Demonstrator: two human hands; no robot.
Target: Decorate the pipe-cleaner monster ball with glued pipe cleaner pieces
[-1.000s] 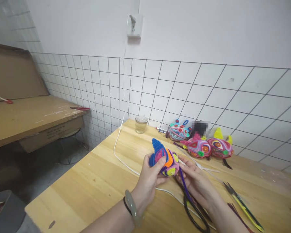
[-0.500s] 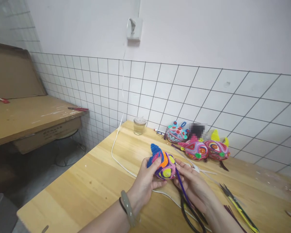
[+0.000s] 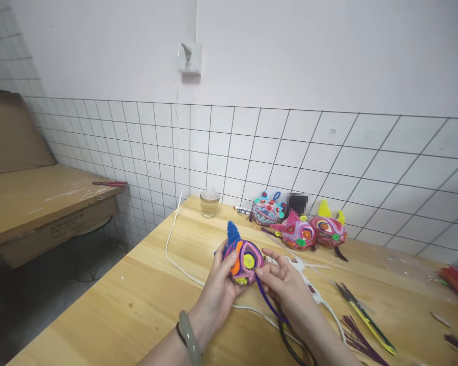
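Note:
My left hand (image 3: 221,284) is wrapped around a fish-like ornament (image 3: 249,261) covered in coloured pipe cleaners, with a blue pointed fin standing up and a yellow eye turned toward my right hand. At the ornament's right side, my right hand (image 3: 284,279) has bent fingers around the top end of a purple pipe cleaner (image 3: 266,299). Its thumb and forefinger tips stand somewhat apart. That pipe cleaner hangs down from the ornament's lower edge. Below my right hand a dark looped cord (image 3: 286,338) lies partly hidden.
Similar finished-looking ornaments (image 3: 295,231) stand along the tiled wall. A white power strip (image 3: 312,287), yellow-handled scissors (image 3: 366,317) and dark purple strands (image 3: 361,339) lie to the right. A glass (image 3: 209,204) stands at the back, and a white cable (image 3: 175,259) runs across the table (image 3: 110,310).
The ornament has turned in my left hand, bringing the yellow eye up. My right fingers have shifted along its edge, with the forefinger lifted. The camera view has swung right.

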